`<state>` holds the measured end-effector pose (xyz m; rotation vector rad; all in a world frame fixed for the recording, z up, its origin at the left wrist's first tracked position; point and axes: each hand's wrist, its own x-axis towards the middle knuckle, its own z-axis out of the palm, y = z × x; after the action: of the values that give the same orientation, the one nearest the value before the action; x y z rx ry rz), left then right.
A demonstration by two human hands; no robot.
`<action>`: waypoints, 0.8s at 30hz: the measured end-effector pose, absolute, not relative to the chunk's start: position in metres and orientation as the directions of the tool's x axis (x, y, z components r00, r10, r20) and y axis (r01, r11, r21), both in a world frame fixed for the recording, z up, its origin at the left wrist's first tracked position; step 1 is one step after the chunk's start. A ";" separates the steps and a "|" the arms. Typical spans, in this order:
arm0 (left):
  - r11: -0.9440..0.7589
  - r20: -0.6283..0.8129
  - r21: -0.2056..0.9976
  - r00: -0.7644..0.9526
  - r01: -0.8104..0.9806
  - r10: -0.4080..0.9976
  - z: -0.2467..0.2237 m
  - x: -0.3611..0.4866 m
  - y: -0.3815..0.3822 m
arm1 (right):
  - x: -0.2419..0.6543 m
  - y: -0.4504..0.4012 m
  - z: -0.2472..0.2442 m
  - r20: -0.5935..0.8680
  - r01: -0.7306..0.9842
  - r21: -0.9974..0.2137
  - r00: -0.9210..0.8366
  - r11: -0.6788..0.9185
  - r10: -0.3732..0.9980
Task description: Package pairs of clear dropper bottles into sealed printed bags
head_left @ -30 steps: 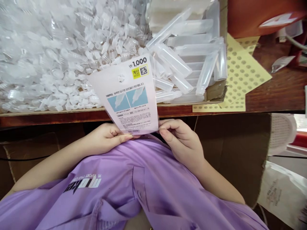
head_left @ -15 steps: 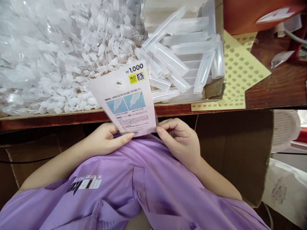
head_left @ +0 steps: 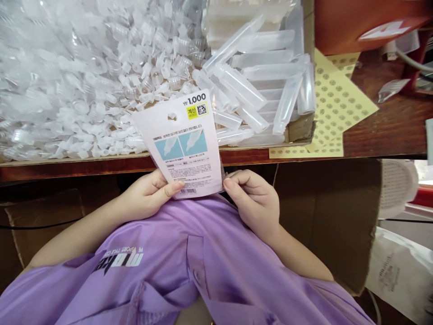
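A white printed card package (head_left: pixel 184 153) with a price, a yellow label and two blue pictures is held upright and slightly tilted above my lap. My left hand (head_left: pixel 150 194) grips its lower left corner, thumb on the printed face and fingers behind. At the lower right edge, my right hand (head_left: pixel 253 198) pinches the clear plastic margin between thumb and forefinger, its other fingers curled. Beyond the package lie many clear nozzle caps (head_left: pixel 101 90) and several translucent tubes (head_left: pixel 240 85).
The tubes rest in a cardboard box (head_left: pixel 306 128) at the table's edge. Yellow sticker sheets (head_left: pixel 333 95) and a red object (head_left: pixel 358 18) are on the right of the wooden table (head_left: pixel 365 135). A brown carton (head_left: pixel 324 216) stands below.
My left thumb has slid left and a little up on the package, uncovering the barcode. The package sits slightly further right and lower in view.
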<state>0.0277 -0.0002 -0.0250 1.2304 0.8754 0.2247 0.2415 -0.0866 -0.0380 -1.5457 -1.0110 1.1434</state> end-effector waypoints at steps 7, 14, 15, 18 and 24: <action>0.336 -0.425 0.898 0.757 0.283 0.496 -0.026 0.021 0.009 | 0.243 -0.082 -0.040 -0.408 -0.161 -0.908 0.134 -0.387 0.903; 0.498 -0.385 0.850 0.850 0.173 0.360 -0.021 0.012 0.017 | 0.246 -0.080 -0.046 -0.461 -0.417 -0.766 -0.176 -0.490 0.870; 0.573 -0.421 0.800 0.846 0.175 0.329 -0.021 0.011 0.016 | 0.247 -0.079 -0.047 -0.441 -0.424 -0.760 -0.220 -0.493 0.870; 0.758 -0.478 0.634 0.848 0.153 0.229 -0.022 0.009 0.014 | 0.249 -0.076 -0.050 -0.382 -0.424 -0.771 -0.289 -0.475 0.878; 0.860 -0.415 0.511 0.882 0.021 0.225 -0.024 0.003 0.010 | 0.250 -0.073 -0.053 -0.296 -0.402 -0.825 -0.290 -0.397 0.910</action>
<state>0.0034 0.0104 -0.0237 0.5303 0.4848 0.1114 0.2503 -0.0727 -0.0530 -0.9802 -0.7951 1.8236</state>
